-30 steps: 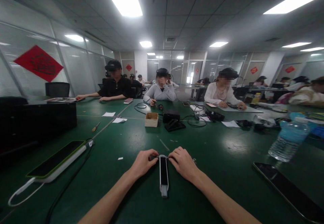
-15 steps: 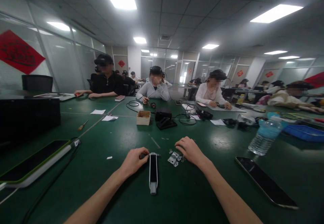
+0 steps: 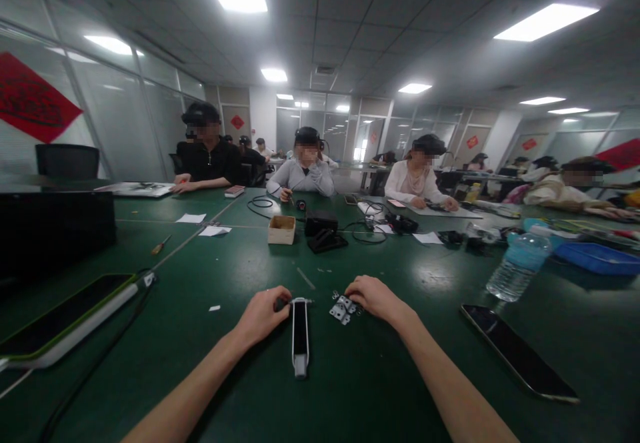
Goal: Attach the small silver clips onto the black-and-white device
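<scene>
A long, narrow white frame with a dark middle and a grey near end lies on the green table in front of me. From the right side of its far end sticks a thin metal bolt. My left hand is closed at the left of that far end, its fingertips pinched where the bolt's other end is hidden. To the right lie small silver metal plates with holes and several small rings. My right hand reaches down over these rings, fingers bent together; what they touch is hidden.
A phone and a water bottle are on the right, a green-edged phone on the left. Farther off are an open box, a black device, cables, a screwdriver and a blue tray. People sit opposite.
My right hand has left the frame's far end and moved right to the small metal parts, its fingers now closing there. My left hand has stayed at the frame. The view has turned slightly right.
</scene>
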`<action>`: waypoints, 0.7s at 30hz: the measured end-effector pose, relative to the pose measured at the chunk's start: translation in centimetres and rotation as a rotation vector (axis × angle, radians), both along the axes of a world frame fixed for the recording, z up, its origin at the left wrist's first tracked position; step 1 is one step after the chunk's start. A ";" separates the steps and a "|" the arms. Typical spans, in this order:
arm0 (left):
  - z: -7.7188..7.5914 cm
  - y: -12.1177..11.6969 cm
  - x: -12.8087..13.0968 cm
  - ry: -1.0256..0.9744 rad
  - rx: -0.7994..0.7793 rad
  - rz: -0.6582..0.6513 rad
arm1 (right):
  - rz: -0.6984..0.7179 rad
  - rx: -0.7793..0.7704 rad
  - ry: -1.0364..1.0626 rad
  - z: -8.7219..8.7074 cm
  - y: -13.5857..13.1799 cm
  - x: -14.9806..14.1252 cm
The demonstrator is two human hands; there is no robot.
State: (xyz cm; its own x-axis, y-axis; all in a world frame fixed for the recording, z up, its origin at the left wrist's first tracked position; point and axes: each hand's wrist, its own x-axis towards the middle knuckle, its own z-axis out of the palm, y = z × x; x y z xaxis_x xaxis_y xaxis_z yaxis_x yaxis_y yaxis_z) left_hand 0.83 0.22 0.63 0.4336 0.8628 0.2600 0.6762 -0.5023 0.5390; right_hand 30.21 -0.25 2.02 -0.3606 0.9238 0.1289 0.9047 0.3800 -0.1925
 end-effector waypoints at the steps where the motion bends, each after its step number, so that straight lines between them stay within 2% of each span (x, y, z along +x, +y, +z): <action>1: 0.1 0.0 0.0 0.000 -0.003 0.000 | -0.006 -0.004 0.001 0.0 0.0 0.1; 9: 0.6 -0.4 0.1 0.004 -0.014 0.006 | -0.014 -0.026 -0.013 -0.1 0.3 0.5; 16: -0.3 0.0 -0.1 0.036 0.037 -0.018 | -0.101 -0.087 0.035 -0.1 0.2 -0.1; 18: -0.3 0.0 -0.2 0.042 0.042 -0.026 | -0.111 -0.053 0.023 0.2 0.0 -0.2; 21: 0.3 -0.1 -0.4 0.076 0.046 -0.017 | -0.096 0.092 0.035 0.7 -0.5 -1.0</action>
State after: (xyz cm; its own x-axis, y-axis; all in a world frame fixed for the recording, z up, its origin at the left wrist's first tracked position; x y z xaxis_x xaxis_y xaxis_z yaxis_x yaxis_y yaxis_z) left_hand 0.38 0.14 0.93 0.4681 0.8429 0.2651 0.7053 -0.5372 0.4625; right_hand 29.20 -0.76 2.68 -0.2652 0.9375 0.2253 0.9311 0.3097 -0.1928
